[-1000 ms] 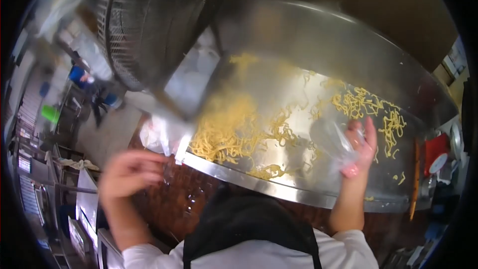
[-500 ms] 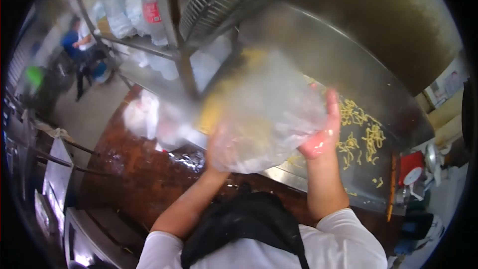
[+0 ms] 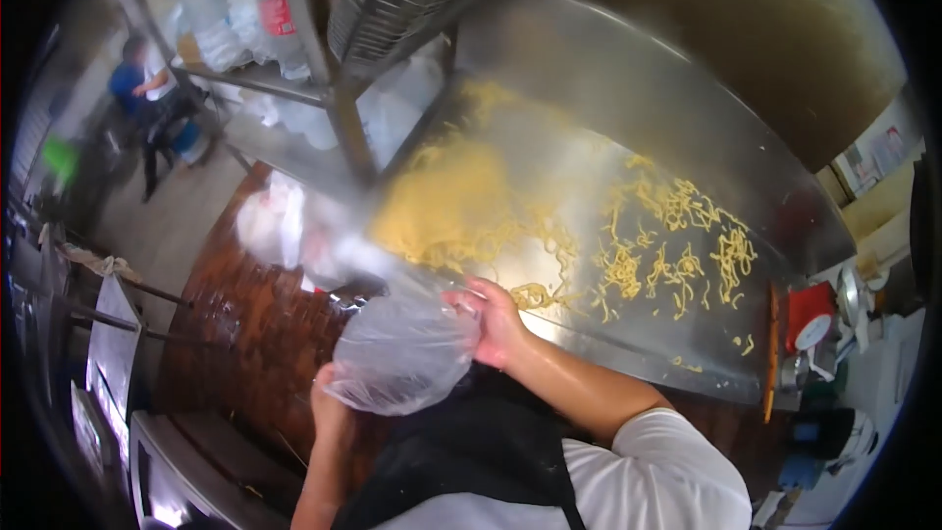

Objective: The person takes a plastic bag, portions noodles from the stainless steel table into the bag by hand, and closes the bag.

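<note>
A clear plastic bag [image 3: 402, 353] is in front of the person's body, near the close edge of the big steel tray. It is wide and wrinkled, and I cannot tell whether there is something inside. The right hand [image 3: 498, 326] holds it at the upper side, with the fingers bent and close together on the plastic. The left hand [image 3: 334, 400] holds its lower left edge; the thumb side is visible, but the other fingers are partly hidden by the bag.

The steel tray [image 3: 638, 353] contains yellow noodles. A thick noodle heap [image 3: 446, 206] lies in its left part, looking blurred, and loose noodle strands [image 3: 677, 204] are scattered toward the right. Left of the tray are white plastic bundles [image 3: 270, 224], of which the content is not clear.

At the right end there are an orange stick [image 3: 771, 353] and a red scale [image 3: 809, 306] with a round white dial, whose marks are too small to read. On the metal rack [image 3: 343, 128], plastic packages [image 3: 240, 15] stand near a fan [image 3: 412, 5]. One package carries a red label [image 3: 277, 16] with pale writing, which I cannot read.
</note>
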`<state>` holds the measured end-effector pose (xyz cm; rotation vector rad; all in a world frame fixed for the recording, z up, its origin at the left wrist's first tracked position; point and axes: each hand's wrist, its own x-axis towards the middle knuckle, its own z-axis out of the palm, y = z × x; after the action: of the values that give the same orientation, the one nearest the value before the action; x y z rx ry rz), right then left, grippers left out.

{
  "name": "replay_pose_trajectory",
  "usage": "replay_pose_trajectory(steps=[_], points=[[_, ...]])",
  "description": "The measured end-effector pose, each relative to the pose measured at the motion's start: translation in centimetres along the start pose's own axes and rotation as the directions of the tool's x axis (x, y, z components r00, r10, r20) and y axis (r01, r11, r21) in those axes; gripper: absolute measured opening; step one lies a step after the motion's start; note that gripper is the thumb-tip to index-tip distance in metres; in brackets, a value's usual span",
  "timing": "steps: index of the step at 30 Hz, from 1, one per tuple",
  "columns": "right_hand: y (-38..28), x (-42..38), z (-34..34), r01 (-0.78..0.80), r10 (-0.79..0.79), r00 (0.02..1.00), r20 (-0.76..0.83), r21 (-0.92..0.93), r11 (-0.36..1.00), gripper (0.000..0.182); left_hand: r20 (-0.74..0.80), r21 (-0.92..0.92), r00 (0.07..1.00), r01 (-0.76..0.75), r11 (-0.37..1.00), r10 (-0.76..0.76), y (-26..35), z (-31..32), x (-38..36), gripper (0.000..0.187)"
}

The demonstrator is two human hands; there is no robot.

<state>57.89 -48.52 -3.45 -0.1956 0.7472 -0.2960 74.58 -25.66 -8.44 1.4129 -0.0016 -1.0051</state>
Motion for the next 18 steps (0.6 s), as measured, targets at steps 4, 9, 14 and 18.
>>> replay_pose_trajectory(steps=[4, 9, 14, 18], points=[[-5.8, 3.0, -5.0, 0.442, -0.54, 0.821, 0.186, -0.806, 0.394, 0.033, -0.272, -0.148, 0.868, -0.464, 0.873, 0.415, 2.3, -3.3, 1.1, 0.008], [-12.0, 6.7, -5.7, 0.407, -0.418, 0.437, 0.796, -0.59, -0.697, 0.033, -0.369, 0.069, 0.717, -0.613, 0.787, 0.591, 7.1, -3.8, -1.4, 0.018], [-9.0, 15.6, -0.4, 0.64, -0.022, 0.481, 0.877, -0.368, -0.674, 0.034, -0.336, 0.401, 0.741, -0.445, 0.801, 0.581, 5.1, -1.2, -4.5, 0.007], [-7.5, 21.9, 2.7, 0.454, 0.096, 0.793, 0.601, -0.478, -0.752, 0.032, -0.234, 0.574, 0.85, -0.27, 0.773, 0.471, -1.4, -3.3, -5.0, 0.013]])
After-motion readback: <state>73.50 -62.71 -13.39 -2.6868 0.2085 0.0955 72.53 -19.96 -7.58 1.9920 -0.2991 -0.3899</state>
